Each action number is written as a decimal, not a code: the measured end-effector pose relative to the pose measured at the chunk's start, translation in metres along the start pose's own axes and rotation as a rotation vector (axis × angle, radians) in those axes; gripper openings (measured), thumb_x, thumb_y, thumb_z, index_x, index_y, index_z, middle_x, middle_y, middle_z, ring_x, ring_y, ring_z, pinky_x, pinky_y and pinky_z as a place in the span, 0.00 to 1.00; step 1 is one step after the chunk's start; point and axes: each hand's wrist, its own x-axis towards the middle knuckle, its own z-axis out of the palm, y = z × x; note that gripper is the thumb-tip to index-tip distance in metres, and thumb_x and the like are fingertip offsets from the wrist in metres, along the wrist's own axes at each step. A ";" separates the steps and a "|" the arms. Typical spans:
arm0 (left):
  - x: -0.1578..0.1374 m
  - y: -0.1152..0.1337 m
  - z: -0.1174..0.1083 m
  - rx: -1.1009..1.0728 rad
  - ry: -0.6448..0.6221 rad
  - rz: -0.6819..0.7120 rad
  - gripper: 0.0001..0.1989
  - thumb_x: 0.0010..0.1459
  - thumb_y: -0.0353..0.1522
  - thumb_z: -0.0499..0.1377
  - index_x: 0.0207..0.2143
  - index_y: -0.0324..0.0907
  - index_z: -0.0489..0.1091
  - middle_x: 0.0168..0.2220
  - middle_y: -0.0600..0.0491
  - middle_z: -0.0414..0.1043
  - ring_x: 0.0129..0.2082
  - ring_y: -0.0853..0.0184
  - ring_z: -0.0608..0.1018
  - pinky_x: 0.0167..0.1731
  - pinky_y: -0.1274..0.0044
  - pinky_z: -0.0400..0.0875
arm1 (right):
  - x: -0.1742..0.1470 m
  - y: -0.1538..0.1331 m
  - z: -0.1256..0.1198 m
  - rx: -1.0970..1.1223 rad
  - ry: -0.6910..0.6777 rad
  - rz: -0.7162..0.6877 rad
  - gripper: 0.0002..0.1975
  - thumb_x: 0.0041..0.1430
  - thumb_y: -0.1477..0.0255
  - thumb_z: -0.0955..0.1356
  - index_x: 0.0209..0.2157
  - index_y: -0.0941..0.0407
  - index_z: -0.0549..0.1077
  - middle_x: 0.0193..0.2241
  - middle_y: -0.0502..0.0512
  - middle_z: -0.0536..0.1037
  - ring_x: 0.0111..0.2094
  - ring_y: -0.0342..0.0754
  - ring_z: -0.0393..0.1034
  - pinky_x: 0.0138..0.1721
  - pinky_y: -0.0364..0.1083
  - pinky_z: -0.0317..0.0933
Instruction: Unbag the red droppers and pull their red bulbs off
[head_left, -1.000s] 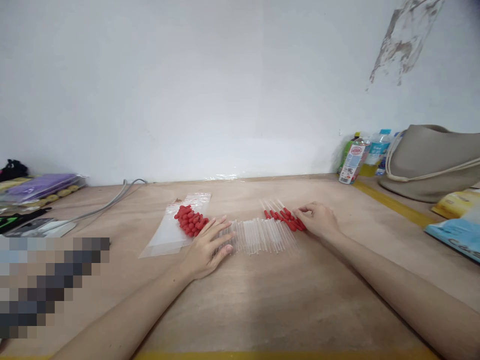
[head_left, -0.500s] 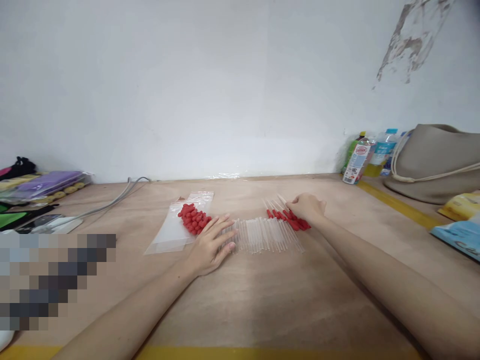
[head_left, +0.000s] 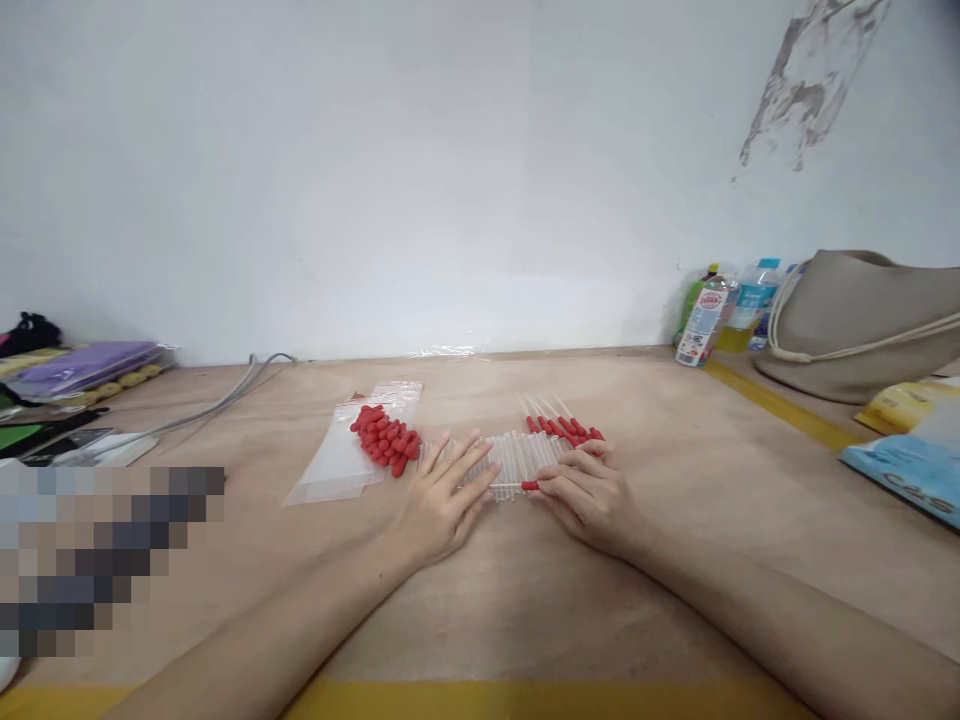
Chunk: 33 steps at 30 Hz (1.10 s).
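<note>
A row of thin clear tubes (head_left: 517,455) lies side by side on the table between my hands. My left hand (head_left: 444,500) rests palm down with fingers spread over the left part of the row. At the right end, my right hand (head_left: 596,500) pinches a thin stick with a red end (head_left: 530,486); its pale shaft points left across the tubes toward my left fingertips. Behind my right hand lie several more red-ended sticks (head_left: 559,426), partly hidden. A heap of red pieces (head_left: 384,440) sits beyond my left hand on clear zip bags (head_left: 326,475).
Bottles (head_left: 705,325), a grey bag (head_left: 847,320) and a blue packet (head_left: 900,470) stand or lie at the right. A grey cable (head_left: 225,400) and packaged items (head_left: 90,365) are at the left. A wall (head_left: 450,180) closes off the back; yellow tape (head_left: 420,698) runs along the front edge.
My right hand has come from the red-ended sticks toward me and left, to the front of the tubes, with one stick in its fingers. My left hand has shifted slightly right over the tubes.
</note>
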 end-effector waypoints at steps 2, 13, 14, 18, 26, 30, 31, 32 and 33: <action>0.002 0.004 0.002 -0.003 -0.007 0.029 0.14 0.57 0.30 0.53 0.47 0.43 0.66 0.52 0.47 0.65 0.57 0.58 0.60 0.55 0.58 0.51 | 0.002 -0.001 0.002 -0.002 0.025 -0.013 0.06 0.55 0.75 0.65 0.25 0.54 0.68 0.26 0.45 0.76 0.28 0.41 0.64 0.41 0.47 0.50; 0.008 0.008 0.010 -0.030 -0.002 0.052 0.07 0.57 0.28 0.53 0.37 0.39 0.69 0.45 0.50 0.72 0.51 0.60 0.68 0.53 0.62 0.59 | 0.010 -0.007 0.011 0.019 -0.029 0.036 0.14 0.55 0.63 0.65 0.40 0.56 0.69 0.34 0.53 0.77 0.38 0.47 0.67 0.48 0.53 0.47; 0.008 0.008 0.010 -0.034 0.002 0.058 0.07 0.57 0.27 0.53 0.37 0.39 0.69 0.43 0.50 0.73 0.50 0.61 0.69 0.53 0.63 0.59 | 0.011 -0.008 0.012 0.025 -0.024 0.030 0.12 0.56 0.64 0.65 0.39 0.55 0.70 0.33 0.52 0.77 0.37 0.47 0.67 0.49 0.53 0.46; 0.008 0.010 0.009 -0.070 -0.005 0.087 0.06 0.57 0.26 0.52 0.36 0.39 0.68 0.39 0.52 0.75 0.47 0.64 0.71 0.54 0.63 0.57 | 0.011 -0.009 0.012 0.062 -0.022 -0.015 0.05 0.58 0.72 0.63 0.32 0.55 0.71 0.26 0.47 0.77 0.32 0.43 0.68 0.47 0.51 0.47; 0.007 0.012 0.005 -0.159 -0.068 0.083 0.08 0.57 0.24 0.51 0.36 0.39 0.68 0.38 0.52 0.75 0.51 0.65 0.69 0.57 0.64 0.52 | 0.006 -0.006 0.006 0.036 -0.024 -0.092 0.05 0.57 0.74 0.64 0.37 0.55 0.71 0.28 0.46 0.78 0.30 0.40 0.67 0.41 0.48 0.48; 0.005 0.009 0.004 -0.175 -0.038 0.105 0.08 0.57 0.24 0.51 0.36 0.38 0.68 0.40 0.50 0.74 0.51 0.64 0.69 0.55 0.64 0.55 | 0.005 -0.004 0.006 0.021 0.037 -0.131 0.05 0.56 0.74 0.65 0.36 0.54 0.71 0.29 0.45 0.78 0.31 0.39 0.68 0.41 0.48 0.47; 0.004 0.009 0.004 -0.174 -0.032 0.111 0.07 0.56 0.24 0.51 0.36 0.38 0.68 0.41 0.50 0.74 0.51 0.63 0.68 0.55 0.64 0.56 | 0.005 -0.004 0.005 0.013 0.045 -0.144 0.05 0.56 0.74 0.66 0.36 0.55 0.71 0.30 0.45 0.78 0.31 0.39 0.68 0.41 0.47 0.48; 0.004 0.009 0.004 -0.172 -0.028 0.115 0.07 0.56 0.24 0.51 0.36 0.38 0.68 0.42 0.49 0.73 0.51 0.63 0.68 0.55 0.64 0.56 | 0.005 -0.004 0.005 0.001 0.047 -0.157 0.05 0.56 0.74 0.66 0.36 0.55 0.71 0.30 0.45 0.78 0.31 0.39 0.68 0.40 0.47 0.48; 0.004 0.010 0.004 -0.171 -0.024 0.119 0.07 0.56 0.24 0.51 0.36 0.38 0.68 0.42 0.49 0.73 0.51 0.63 0.68 0.55 0.64 0.56 | 0.005 -0.004 0.004 -0.012 0.045 -0.170 0.05 0.57 0.73 0.66 0.37 0.55 0.71 0.30 0.45 0.78 0.32 0.39 0.68 0.40 0.47 0.48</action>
